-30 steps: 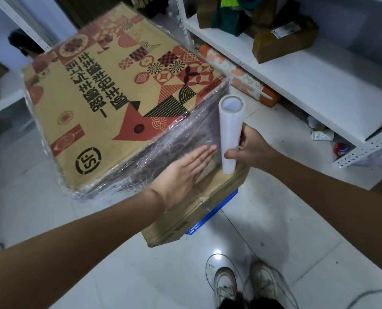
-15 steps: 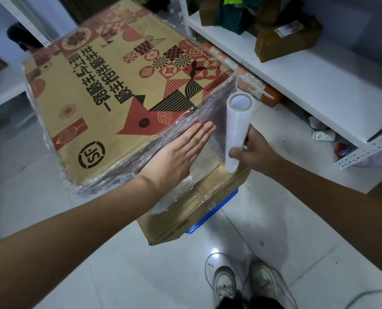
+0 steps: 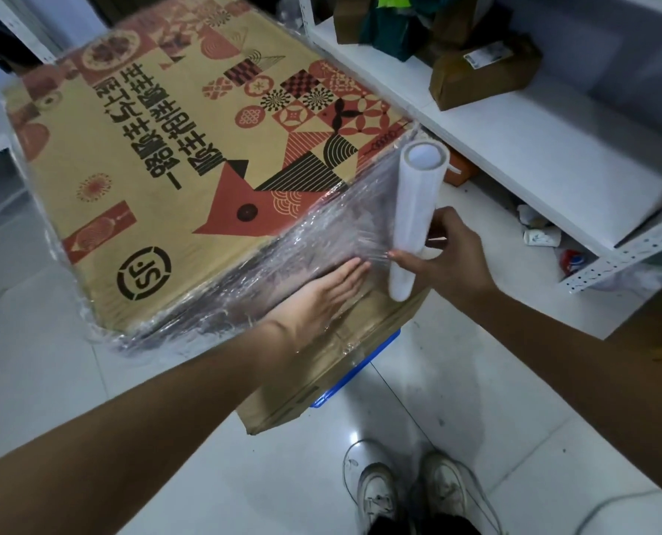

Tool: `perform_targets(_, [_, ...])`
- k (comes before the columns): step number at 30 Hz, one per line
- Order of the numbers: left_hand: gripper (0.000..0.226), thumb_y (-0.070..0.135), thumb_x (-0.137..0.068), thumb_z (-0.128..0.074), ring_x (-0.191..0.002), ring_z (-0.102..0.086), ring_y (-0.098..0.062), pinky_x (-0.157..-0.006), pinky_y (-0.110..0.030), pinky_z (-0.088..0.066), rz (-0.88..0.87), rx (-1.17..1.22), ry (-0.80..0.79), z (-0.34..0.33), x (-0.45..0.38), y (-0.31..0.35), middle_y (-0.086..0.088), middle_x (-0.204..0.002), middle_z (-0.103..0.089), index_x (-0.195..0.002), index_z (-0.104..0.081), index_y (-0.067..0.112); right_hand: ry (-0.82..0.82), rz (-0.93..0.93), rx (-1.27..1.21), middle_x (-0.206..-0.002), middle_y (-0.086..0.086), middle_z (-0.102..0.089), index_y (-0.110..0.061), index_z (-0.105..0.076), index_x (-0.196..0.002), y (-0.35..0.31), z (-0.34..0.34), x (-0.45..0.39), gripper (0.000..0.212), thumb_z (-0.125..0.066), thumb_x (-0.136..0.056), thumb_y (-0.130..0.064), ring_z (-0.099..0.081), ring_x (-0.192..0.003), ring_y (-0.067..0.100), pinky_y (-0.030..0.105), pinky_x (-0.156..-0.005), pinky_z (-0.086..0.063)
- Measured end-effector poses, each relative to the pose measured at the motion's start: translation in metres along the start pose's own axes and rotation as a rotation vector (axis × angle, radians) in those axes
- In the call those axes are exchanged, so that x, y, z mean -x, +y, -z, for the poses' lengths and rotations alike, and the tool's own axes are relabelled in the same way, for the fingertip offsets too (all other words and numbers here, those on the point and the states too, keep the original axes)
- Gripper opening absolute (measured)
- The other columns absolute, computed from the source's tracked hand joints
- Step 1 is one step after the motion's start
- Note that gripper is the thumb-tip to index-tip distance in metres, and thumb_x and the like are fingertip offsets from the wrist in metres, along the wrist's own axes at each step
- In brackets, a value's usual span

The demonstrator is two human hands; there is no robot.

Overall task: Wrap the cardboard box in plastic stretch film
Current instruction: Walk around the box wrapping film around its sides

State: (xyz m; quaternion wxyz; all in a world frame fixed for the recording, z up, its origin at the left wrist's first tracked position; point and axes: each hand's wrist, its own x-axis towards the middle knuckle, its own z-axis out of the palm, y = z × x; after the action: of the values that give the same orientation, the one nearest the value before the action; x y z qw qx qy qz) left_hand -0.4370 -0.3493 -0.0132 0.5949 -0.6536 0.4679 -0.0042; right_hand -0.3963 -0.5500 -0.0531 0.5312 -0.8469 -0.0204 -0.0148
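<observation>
The left arm was extended forward from the lower left, its left hand held flat with the fingers straight and together, palm turned down and pressing. The right arm reached in from the right, and the right hand was curled in a grip, thumb pointing toward the left hand.

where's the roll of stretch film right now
In the head view, the white roll of plastic stretch film stands nearly upright right of centre, held by the right hand at the printed cardboard box's near right corner.
</observation>
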Motion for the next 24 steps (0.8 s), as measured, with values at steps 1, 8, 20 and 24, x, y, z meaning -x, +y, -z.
perform_targets(1, [0.069,0.037,-0.099,-0.012,-0.139,0.009,-0.045,-0.105,-0.058,0.014,-0.006,-0.026,-0.007,-0.002,0.000,0.001,-0.031,-0.150,0.010,-0.136,0.014,-0.014,-0.009,0.012,0.004,-0.107,0.000,-0.063,-0.018,-0.051,-0.106,0.000,0.002,0.000,0.053,-0.082,-0.067,-0.036,-0.061,-0.095,0.014,0.027,-0.079,-0.053])
perform_targets(8, [0.065,0.030,-0.100,-0.018,-0.138,0.002,-0.047,-0.104,-0.060,0.013,0.030,0.020,0.011,-0.001,0.001,0.007,-0.032,-0.150,0.001,-0.139,0.004,-0.018,-0.100,0.022,0.058,-0.115,0.001,-0.057,-0.012,-0.046,-0.123,0.005,0.005,0.003,0.048,-0.067,-0.083,-0.028,-0.057,-0.105,0.019,0.025,-0.084,-0.048])
perform_targets(20, [0.078,0.034,-0.099,-0.023,-0.137,0.000,-0.049,-0.113,-0.052,0.000,0.028,0.049,0.106,-0.009,0.008,0.013,-0.036,-0.148,0.005,-0.128,0.015,-0.028,-0.206,-0.061,0.226,-0.113,-0.011,-0.051,-0.016,-0.047,-0.124,-0.007,0.025,-0.014,0.057,-0.076,-0.076,-0.025,-0.052,-0.099,0.012,0.008,-0.070,-0.042])
perform_targets(24, [0.074,0.037,-0.099,-0.024,-0.134,0.002,-0.054,-0.107,-0.061,0.007,0.010,-0.007,0.070,-0.009,0.003,0.014,-0.038,-0.147,0.004,-0.140,0.005,-0.018,-0.286,-0.111,0.214,-0.133,-0.001,-0.047,-0.018,-0.031,-0.137,-0.001,0.034,-0.020,0.068,-0.071,-0.082,-0.018,-0.046,-0.116,0.016,0.021,-0.090,-0.042])
